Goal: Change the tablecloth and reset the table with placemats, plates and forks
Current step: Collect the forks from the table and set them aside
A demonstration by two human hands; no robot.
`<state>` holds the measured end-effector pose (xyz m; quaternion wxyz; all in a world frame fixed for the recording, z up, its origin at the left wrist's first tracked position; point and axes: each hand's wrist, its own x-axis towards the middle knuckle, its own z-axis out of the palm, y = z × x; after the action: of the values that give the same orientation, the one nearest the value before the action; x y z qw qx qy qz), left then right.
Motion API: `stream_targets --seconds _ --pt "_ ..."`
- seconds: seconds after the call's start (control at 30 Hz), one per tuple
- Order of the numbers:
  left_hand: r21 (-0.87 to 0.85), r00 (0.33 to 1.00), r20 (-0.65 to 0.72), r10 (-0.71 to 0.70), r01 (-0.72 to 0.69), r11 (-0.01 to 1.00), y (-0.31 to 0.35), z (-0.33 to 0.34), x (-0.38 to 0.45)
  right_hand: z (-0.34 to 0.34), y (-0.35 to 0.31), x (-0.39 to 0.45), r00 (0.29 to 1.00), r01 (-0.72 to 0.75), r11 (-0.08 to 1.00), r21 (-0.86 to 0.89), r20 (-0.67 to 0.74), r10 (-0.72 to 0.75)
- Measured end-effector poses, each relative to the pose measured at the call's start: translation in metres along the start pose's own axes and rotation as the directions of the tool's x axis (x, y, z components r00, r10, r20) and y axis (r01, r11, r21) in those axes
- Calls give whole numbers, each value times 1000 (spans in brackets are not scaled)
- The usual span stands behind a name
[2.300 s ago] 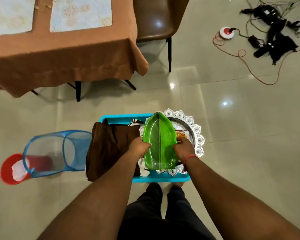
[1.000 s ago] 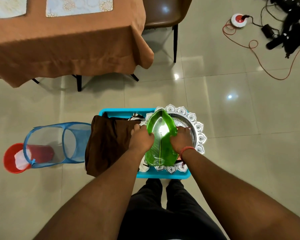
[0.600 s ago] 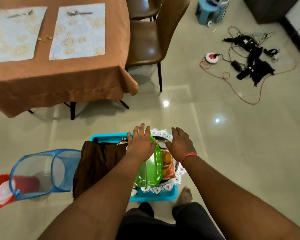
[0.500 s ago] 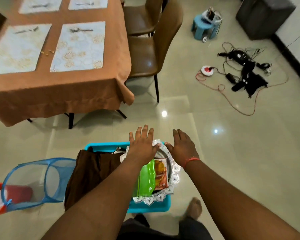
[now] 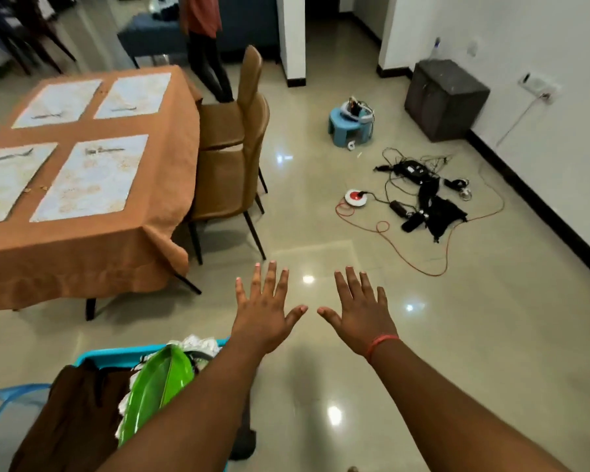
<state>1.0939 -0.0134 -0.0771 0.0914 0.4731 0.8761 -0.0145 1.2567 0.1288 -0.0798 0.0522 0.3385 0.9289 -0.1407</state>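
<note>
Hands dominate the head view: the left hand (image 5: 264, 313) and the right hand (image 5: 360, 311) both stretch forward over the glossy tiled floor (image 5: 457, 335), palms down, fingers spread wide and straight, holding nothing, thumbs pointing toward each other and apart. A red thread circles the right wrist. Below and behind the left forearm, a green leaf-shaped plate (image 5: 155, 386) leans in a turquoise tub (image 5: 116, 352), partly hidden by that arm, with a dark brown cloth (image 5: 72, 420) draped over the tub's left side; neither hand touches them. A blue mesh hamper (image 5: 0, 403) shows at the lower left edge. Well ahead and to the left of the hands stands the table under an orange-brown tablecloth (image 5: 82, 253), bearing four pale placemats (image 5: 92, 178), each with what looks like a fork (image 5: 104, 150) lying on it, blurred. Two brown chairs (image 5: 229, 178) stand at the table's right side. Black cables (image 5: 423, 185) lie tangled on the floor to the right.
</note>
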Motion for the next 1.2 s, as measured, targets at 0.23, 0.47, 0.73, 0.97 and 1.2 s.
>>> stream_targets --seconds 0.23,0.47,0.73,0.97,1.2 --pt "25 999 41 2 -3 1000 56 -19 46 -33 53 30 999 -28 998 51 -15 29" --pt "-9 998 55 -15 16 1000 54 -21 108 -44 76 92 999 -23 999 26 23 22" --pt "-112 979 -56 -196 189 976 -53 -49 237 -83 9 268 992 117 992 -42 40 -115" --pt "-144 933 -105 -343 327 934 -177 -89 312 -105 -101 418 949 316 943 -101 55 -312" --pt "-167 837 -96 -539 520 837 -284 -91 358 -95 -205 540 834 550 827 -117 130 -536"
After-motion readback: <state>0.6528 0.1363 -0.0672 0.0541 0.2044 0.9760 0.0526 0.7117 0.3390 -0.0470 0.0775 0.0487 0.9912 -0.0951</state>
